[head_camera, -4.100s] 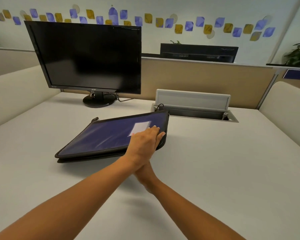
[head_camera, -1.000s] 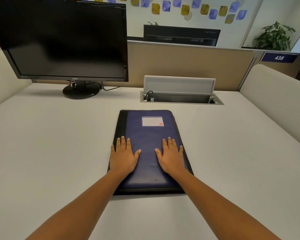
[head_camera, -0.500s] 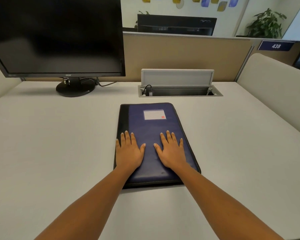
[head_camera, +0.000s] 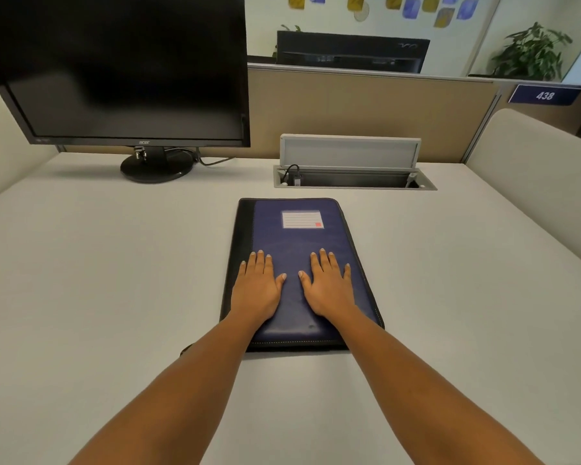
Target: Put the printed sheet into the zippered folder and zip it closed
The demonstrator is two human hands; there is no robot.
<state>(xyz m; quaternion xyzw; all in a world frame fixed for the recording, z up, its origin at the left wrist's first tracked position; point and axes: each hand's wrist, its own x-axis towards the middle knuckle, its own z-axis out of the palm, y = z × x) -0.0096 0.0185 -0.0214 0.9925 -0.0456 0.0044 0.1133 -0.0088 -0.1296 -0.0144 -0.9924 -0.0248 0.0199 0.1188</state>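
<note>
We are pressing our left hand (head_camera: 256,290) and right hand (head_camera: 329,287) flat, fingers spread, gripping nothing, on the closed blue zippered folder (head_camera: 299,243); monitor (head_camera: 121,72) at ten o'clock.

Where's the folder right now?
In the head view the folder lies flat at the desk's centre, just in front of the cable box, with the left hand and right hand flat on it.
</note>
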